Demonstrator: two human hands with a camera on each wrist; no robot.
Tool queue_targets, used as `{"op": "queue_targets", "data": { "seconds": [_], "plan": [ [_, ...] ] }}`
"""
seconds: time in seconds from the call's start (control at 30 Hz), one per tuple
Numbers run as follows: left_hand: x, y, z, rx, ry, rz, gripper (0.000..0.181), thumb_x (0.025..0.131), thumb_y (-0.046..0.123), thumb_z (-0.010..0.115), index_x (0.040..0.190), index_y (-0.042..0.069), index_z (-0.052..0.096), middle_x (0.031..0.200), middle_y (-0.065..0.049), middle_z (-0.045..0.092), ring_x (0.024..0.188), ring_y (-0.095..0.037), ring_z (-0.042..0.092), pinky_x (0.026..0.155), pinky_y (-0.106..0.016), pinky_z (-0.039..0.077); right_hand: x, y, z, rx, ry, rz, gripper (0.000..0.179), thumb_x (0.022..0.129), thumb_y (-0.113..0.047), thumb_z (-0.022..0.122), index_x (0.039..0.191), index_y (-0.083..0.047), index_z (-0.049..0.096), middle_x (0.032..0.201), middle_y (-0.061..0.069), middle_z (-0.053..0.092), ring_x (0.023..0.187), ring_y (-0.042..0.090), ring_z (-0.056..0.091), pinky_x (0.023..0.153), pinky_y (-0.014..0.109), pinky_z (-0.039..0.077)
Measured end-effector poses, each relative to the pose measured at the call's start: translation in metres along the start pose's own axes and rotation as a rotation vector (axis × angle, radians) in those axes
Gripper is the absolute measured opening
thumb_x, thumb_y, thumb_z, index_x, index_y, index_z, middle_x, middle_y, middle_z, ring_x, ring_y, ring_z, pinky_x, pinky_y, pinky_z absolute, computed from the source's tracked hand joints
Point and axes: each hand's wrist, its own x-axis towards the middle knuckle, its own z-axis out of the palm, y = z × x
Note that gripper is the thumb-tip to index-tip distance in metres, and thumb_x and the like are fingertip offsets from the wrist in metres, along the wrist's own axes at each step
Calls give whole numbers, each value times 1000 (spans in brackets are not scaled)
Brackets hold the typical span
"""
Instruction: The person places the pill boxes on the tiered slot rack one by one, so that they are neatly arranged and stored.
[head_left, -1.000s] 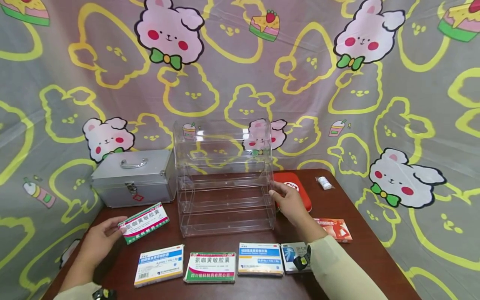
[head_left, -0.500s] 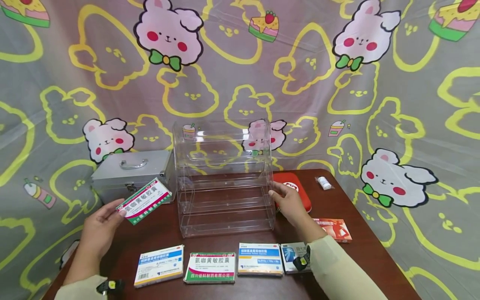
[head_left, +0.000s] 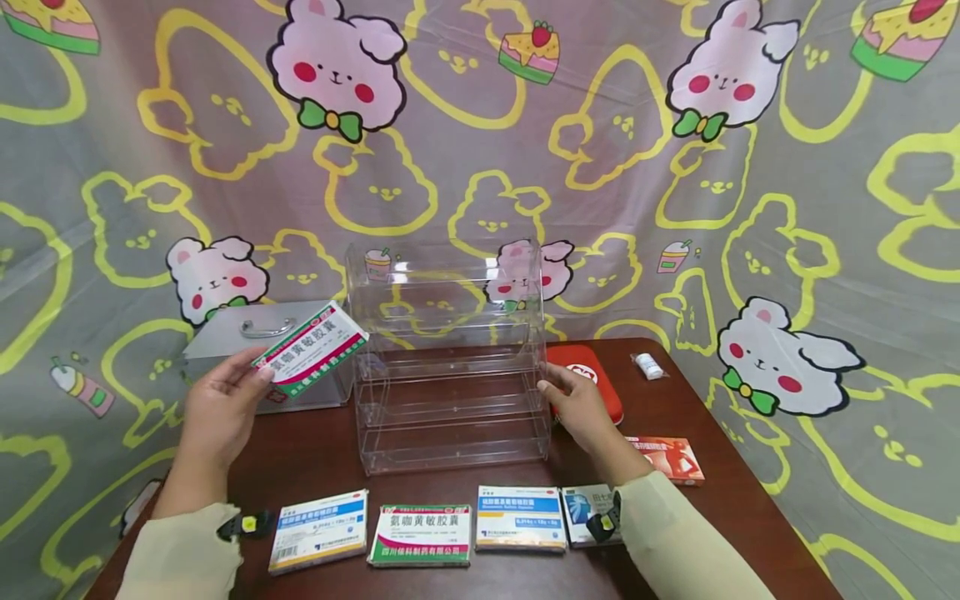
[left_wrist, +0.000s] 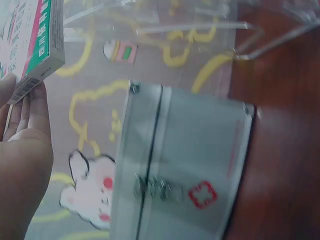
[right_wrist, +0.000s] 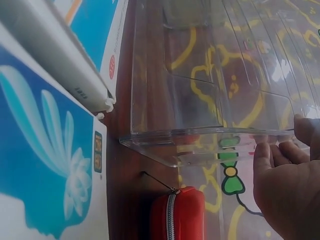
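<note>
My left hand [head_left: 223, 410] pinches one end of a green, white and magenta medicine box [head_left: 313, 353], raised in front of the silver case and tilted up to the right. The box's far end is close to the left side of a clear acrylic display rack [head_left: 453, 456] with several stepped tiers. In the left wrist view, the thumb and fingers hold the medicine box [left_wrist: 42, 55] by its barcode end. My right hand [head_left: 587, 414] grips the rack's right side panel. In the right wrist view, the thumb is at the panel's front edge and the fingers lie along its outer face.
Several medicine boxes lie in a row along the front, among them a green and white one [head_left: 420, 536]. A silver case [head_left: 225, 342] stands left of the rack. A red zip pouch [head_left: 611, 400], an orange box [head_left: 678, 461] and a small white bottle [head_left: 648, 366] lie at right.
My left hand has lifted the medicine box up and to the right, from low over the table to in front of the silver case. My right hand stays at the rack's side.
</note>
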Motion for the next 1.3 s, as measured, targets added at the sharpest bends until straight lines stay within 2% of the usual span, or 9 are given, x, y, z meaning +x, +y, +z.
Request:
{"op": "queue_targets", "data": {
  "seconds": [0.2, 0.37, 0.63, 0.8, 0.87, 1.0, 1.1, 1.2, 1.3],
  "plan": [
    [18, 10, 31, -29, -1, 32, 41, 103, 0, 71, 144, 3, 69, 118, 6, 75, 106, -5, 72, 89, -12, 63, 0, 1, 0, -10, -2, -9, 47, 108, -17, 70, 153, -6, 63, 150, 18, 69, 138, 32, 64, 118, 48, 55],
    [32, 22, 56, 17, -2, 76, 41, 102, 2, 75, 142, 1, 69, 115, 5, 77, 104, -5, 73, 90, -12, 63, 2, 1, 0, 2, 3, -21, 47, 107, -15, 70, 153, -6, 63, 149, 17, 69, 136, 31, 65, 116, 44, 55],
    [49, 39, 88, 135, -65, 151, 42, 102, 10, 77, 142, -2, 69, 112, 15, 78, 104, -1, 72, 85, -9, 61, 2, -2, -1, -24, 17, -29, 46, 107, -15, 72, 151, -6, 65, 146, 16, 71, 133, 31, 67, 112, 41, 58],
    [59, 46, 110, 231, -68, 152, 45, 104, 13, 75, 145, -3, 66, 114, 17, 76, 106, 0, 71, 90, -8, 60, 0, -1, 0, -41, 30, -26, 45, 106, -16, 73, 150, -7, 67, 141, 17, 74, 128, 30, 69, 107, 37, 61],
    [63, 49, 119, 264, -60, 135, 45, 105, 15, 75, 147, 0, 66, 121, 11, 76, 109, 1, 70, 93, -7, 59, -1, -1, 1, -43, 35, -21, 45, 105, -16, 74, 149, -8, 67, 141, 16, 74, 129, 29, 69, 107, 36, 61],
    [72, 56, 138, 307, -43, 131, 43, 106, 16, 73, 147, 3, 67, 137, -13, 74, 110, 1, 68, 94, -8, 59, -1, 1, 1, -37, 31, -24, 45, 106, -15, 73, 150, -7, 66, 145, 16, 72, 134, 30, 67, 113, 41, 59],
    [82, 59, 151, 310, -46, 150, 41, 106, 14, 72, 146, 3, 68, 137, -26, 72, 104, 1, 69, 90, -9, 60, 1, 2, 1, 1, 21, -20, 46, 106, -13, 73, 150, -5, 65, 147, 17, 70, 137, 31, 64, 116, 43, 56],
    [92, 60, 162, 326, -60, 159, 40, 107, 14, 71, 145, 3, 69, 134, -27, 73, 100, 2, 69, 87, -8, 59, 3, 3, 1, 52, 17, -11, 47, 105, -11, 73, 150, -4, 65, 150, 17, 69, 139, 31, 63, 114, 33, 56],
    [99, 60, 171, 347, -72, 164, 39, 107, 12, 71, 144, 3, 69, 132, -27, 75, 98, 1, 69, 86, -8, 59, 3, 3, 2, 73, 13, -12, 47, 104, -10, 73, 150, -4, 65, 150, 17, 69, 138, 30, 63, 104, 18, 55]
  ]
}}
